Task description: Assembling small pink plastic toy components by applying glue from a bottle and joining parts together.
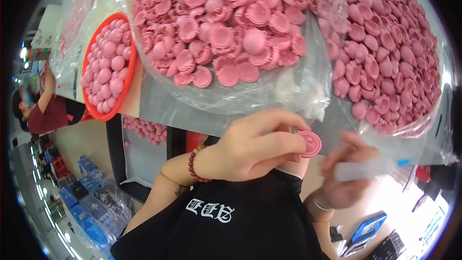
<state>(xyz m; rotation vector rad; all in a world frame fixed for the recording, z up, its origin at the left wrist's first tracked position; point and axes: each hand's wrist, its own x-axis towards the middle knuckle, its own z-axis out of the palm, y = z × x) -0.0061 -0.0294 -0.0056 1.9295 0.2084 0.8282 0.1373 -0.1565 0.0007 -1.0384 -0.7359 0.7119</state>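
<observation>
My left hand (260, 147) pinches a pink round plastic half-shell (310, 144) between thumb and fingers, its ringed inner face turned to the right. To the right of it, my right hand (349, 171) is closed around a whitish translucent glue bottle (358, 170) with a thin blue tip (403, 162) pointing right. Hand and bottle are smeared by motion, and the tip is apart from the half-shell. Just beyond my left hand, a large heap of pink half-shells (224, 36) lies on clear plastic sheeting (211, 97).
A second heap of pink pieces (385, 53) fills plastic sheeting at the right. An orange-red basket (126, 79) of pink balls stands at the left. Below the grey table edge (178, 124) is a tray (137, 159) with more pink balls. Another person (48, 113) sits far left.
</observation>
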